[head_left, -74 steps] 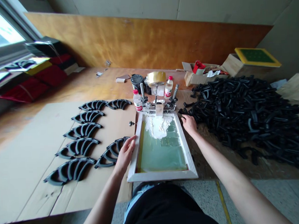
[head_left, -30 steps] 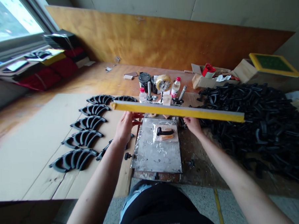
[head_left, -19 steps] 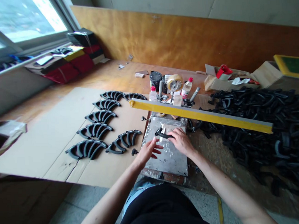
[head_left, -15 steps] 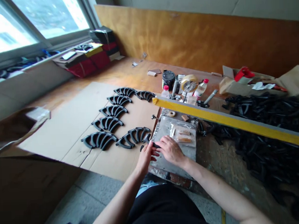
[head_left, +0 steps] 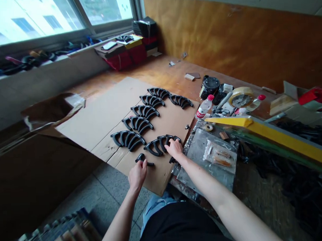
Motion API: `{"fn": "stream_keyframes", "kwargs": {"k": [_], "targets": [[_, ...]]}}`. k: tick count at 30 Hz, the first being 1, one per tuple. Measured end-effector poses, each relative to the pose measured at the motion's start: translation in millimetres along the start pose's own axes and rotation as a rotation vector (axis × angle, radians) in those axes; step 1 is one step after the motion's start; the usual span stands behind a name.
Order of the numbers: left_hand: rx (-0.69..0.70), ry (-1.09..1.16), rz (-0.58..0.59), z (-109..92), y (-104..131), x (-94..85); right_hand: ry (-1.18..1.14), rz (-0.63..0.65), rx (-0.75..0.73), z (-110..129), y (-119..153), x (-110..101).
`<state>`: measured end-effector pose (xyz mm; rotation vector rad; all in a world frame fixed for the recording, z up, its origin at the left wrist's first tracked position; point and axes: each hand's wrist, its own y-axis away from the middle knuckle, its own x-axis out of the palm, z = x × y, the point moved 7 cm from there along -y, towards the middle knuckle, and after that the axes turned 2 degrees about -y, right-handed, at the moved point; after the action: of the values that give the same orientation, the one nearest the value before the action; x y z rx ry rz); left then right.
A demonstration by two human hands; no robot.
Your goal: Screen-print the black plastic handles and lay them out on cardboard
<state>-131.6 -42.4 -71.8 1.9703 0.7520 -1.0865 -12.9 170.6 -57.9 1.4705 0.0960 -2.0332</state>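
Watching head view, left hand [head_left: 137,175]: pinching a curved black piece [head_left: 140,157].
Right hand [head_left: 175,148]: apart from the left, at a row of black pieces [head_left: 162,146]; its grip I cannot tell.
Curved black piece: over cardboard [head_left: 174,120], left of the right hand.

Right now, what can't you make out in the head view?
Head view:
Lone black part: middle covered by the left hand.
Right hand: whether it grips anything is hidden by its own back.
Yellow frame: cut off by the right edge.
Bottle label: lettering too small to read.
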Motion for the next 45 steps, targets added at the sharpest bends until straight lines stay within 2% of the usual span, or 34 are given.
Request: {"fn": "stream_keyframes", "kwargs": {"k": [3,5,7,9,15,18,22,24,28,35,45], "targets": [[0.222,-0.074,-0.173,-32,7,-10.4,-0.022,0.001,0.024,-3,-6,2],[0.363,-0.157,-0.196,-55,7,-7.6,-0.012,0.018,0.01,-7,-9,1],[0.369,-0.231,-0.141,-68,-1,0.5,0.002,0.037,0.001,-11,-10,1],[0.306,-0.243,-0.111,-73,-11,4.6,0.002,0.048,-0.011,-12,-9,3],[0.082,-0.125,-0.052,-62,-28,3.5,-0.038,0.05,-0.059,0,-12,4],[0.067,-0.127,-0.022,-62,-32,1.6,0.031,0.073,-0.097,5,-10,-2],[0.04,-0.118,0.011,-61,-35,0.4,0.162,-0.038,-0.178,21,2,-14],[0.03,-0.11,0.027,-60,-36,0.6,0.158,-0.061,-0.227,33,10,-13],[0.018,-0.092,0.049,-58,-39,2.9,0.142,-0.015,-0.276,49,17,0],[0.012,-0.052,0.079,-56,-44,8.2,0.188,0.018,-0.319,46,3,3],[0.025,0.039,0.109,-58,-51,15.8,0.209,-0.002,-0.446,28,4,-4]]}}
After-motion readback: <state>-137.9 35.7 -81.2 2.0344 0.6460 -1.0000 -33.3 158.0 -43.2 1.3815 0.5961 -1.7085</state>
